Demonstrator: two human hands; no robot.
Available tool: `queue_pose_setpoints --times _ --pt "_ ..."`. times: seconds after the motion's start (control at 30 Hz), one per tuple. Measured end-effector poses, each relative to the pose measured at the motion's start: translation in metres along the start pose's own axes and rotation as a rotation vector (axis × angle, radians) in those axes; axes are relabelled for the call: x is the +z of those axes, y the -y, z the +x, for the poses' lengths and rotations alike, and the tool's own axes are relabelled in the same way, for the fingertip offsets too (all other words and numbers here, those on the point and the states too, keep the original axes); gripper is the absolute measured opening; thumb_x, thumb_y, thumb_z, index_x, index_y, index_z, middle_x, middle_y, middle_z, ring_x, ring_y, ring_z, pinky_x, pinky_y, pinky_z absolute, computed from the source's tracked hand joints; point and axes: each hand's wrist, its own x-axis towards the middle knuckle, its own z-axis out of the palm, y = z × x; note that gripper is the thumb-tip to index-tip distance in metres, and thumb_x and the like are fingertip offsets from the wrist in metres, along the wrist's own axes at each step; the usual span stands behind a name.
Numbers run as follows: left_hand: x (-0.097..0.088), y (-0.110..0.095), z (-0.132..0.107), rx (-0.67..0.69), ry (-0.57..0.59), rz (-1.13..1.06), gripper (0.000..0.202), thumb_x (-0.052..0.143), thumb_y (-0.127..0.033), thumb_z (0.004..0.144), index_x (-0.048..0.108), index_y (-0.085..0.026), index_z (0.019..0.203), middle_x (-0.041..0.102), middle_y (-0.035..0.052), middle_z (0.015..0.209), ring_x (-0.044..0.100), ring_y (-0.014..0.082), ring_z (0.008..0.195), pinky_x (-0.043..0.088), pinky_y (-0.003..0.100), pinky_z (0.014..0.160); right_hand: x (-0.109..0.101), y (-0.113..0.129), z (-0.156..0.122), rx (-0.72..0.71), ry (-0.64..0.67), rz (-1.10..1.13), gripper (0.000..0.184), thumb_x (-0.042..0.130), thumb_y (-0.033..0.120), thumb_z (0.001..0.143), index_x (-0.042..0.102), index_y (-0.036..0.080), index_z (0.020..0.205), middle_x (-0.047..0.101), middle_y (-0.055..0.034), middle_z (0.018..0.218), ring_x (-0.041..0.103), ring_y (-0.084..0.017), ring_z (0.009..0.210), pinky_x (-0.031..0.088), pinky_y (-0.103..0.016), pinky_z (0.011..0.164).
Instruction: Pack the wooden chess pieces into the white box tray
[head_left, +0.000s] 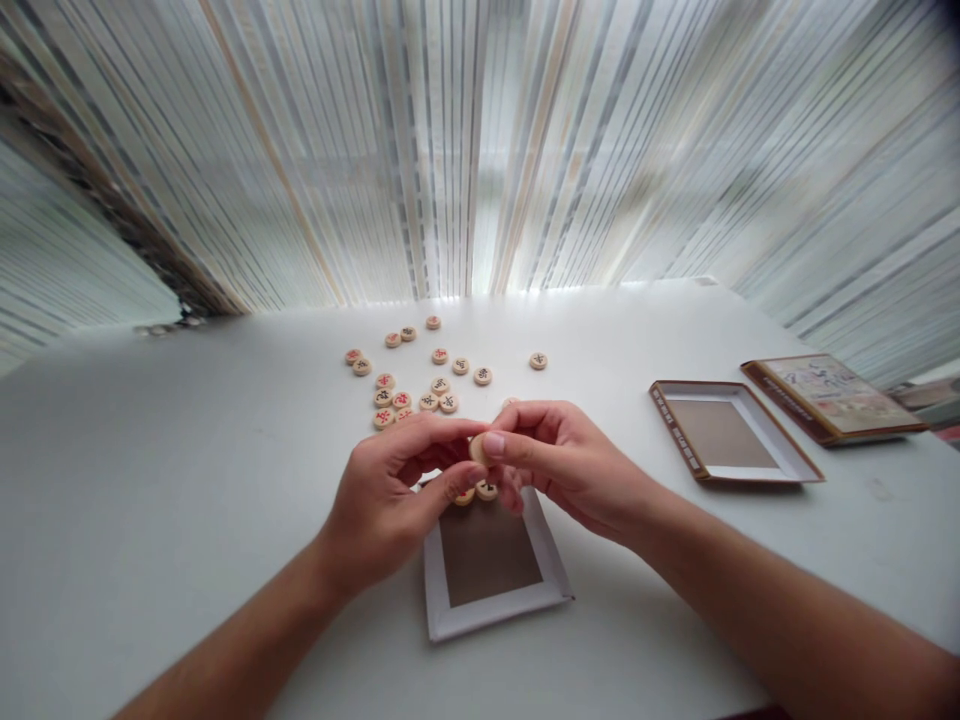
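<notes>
Held disc: the small round wooden piece (478, 450) is up between your two hands, above the far end of the near tray (510, 622); the side facing you looks plain.
Left hand: your left hand (386, 490) comes in from the left, index finger and thumb curved around the near-left edge of that disc, parted only by about its width.
Right hand: your right hand (555, 450) has its thumb pressed on the disc's face with the fingers curled behind, so both hands appear to have hold of it.
Near tray: it lies on the tabletop (225, 520) below your hands, white-rimmed with a brown floor; a yellowish disc (464, 496) and a paler disc (487, 491) sit side by side at its far end, partly covered by your hands.
Loose discs: beyond your left hand you have a scatter of discs (439, 385) marked in red or black, some touching, others apart; a lone disc (538, 361) lies off to the right.
Right side: a second tray (724, 435) rests near a box with a picture on top (836, 390).
Backdrop: a striped curtain (480, 150) hangs behind the tabletop.
</notes>
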Motion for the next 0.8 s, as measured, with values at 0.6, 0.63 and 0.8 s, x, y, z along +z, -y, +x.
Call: queue_pose_setpoints --times 0.6,0.63,0.8 --pt "0.0005 0.0064 0.0015 0.093 -0.233 0.177 0.022 0.086 -0.012 0.088 0.089 -0.027 0.103 0.085 0.0019 0.098 0.078 0.0154 0.089 0.065 0.024 0.084 -0.0028 -0.0002 -0.0008 -0.127 -0.131 -0.189 0.032 0.099 0.031 0.076 0.089 0.020 0.104 0.084 -0.0061 0.088 0.077 -0.012 0.072 0.065 -0.018 0.069" --pt "0.0007 0.0052 0.0027 0.059 -0.227 0.122 0.021 0.086 -0.013 0.088 0.089 -0.028 0.103 0.085 0.0018 0.096 0.078 0.0149 0.087 0.065 0.023 0.082 -0.0030 -0.0005 -0.0009 -0.143 -0.131 -0.184 0.032 0.100 0.028 0.074 0.089 0.020 0.104 0.085 -0.0058 0.087 0.079 -0.013 0.075 0.066 -0.019 0.071" --pt "0.0005 -0.0020 0.0083 -0.188 -0.171 -0.145 0.014 0.090 -0.025 0.086 0.090 -0.023 0.100 0.085 0.0037 0.087 0.077 0.0125 0.073 0.064 0.019 0.070 -0.0042 -0.0068 -0.0016 -0.360 -0.116 -0.307 0.034 0.097 0.014 0.075 0.087 0.020 0.106 0.086 -0.0048 0.091 0.083 -0.018 0.083 0.070 -0.025 0.080"
